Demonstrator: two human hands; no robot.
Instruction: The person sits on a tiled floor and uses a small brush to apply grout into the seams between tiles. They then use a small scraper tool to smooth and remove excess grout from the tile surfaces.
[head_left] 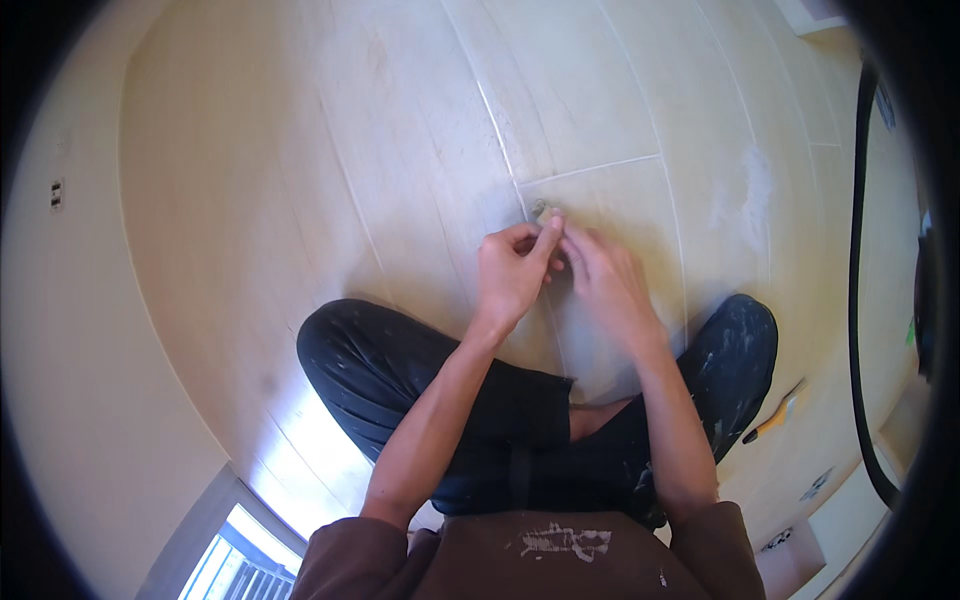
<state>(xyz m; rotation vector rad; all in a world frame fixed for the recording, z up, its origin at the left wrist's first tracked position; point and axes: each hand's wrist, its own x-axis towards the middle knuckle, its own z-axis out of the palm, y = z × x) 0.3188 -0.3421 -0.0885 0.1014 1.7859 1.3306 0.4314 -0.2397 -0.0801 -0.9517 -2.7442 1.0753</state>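
Pale floor tiles (420, 150) with thin white grout lines spread out under me where I sat cross-legged. Right at the joint where those lines met lay a small greyish piece (541, 209), too tiny and too blurred for me to say what it was; most of it was hidden behind my fingertips. My left hand (512, 272) was curled, thumb and forefinger pinched together at that piece, the other fingers folded in toward the palm. My right hand (605, 275) lay just beside it, fingers bent down to the tile and meeting the left at the same spot; whether it gripped the piece or only touched the floor, I could not tell, since its fingers covered the contact.

Both forearms came up from my brown sleeves, crossing over dark trousers (400, 370) flecked with white spatter. Off by my right knee lay a yellow-handled tool (775, 420), partly cut off by my leg. A black cable (856, 300) curved along the right rim.
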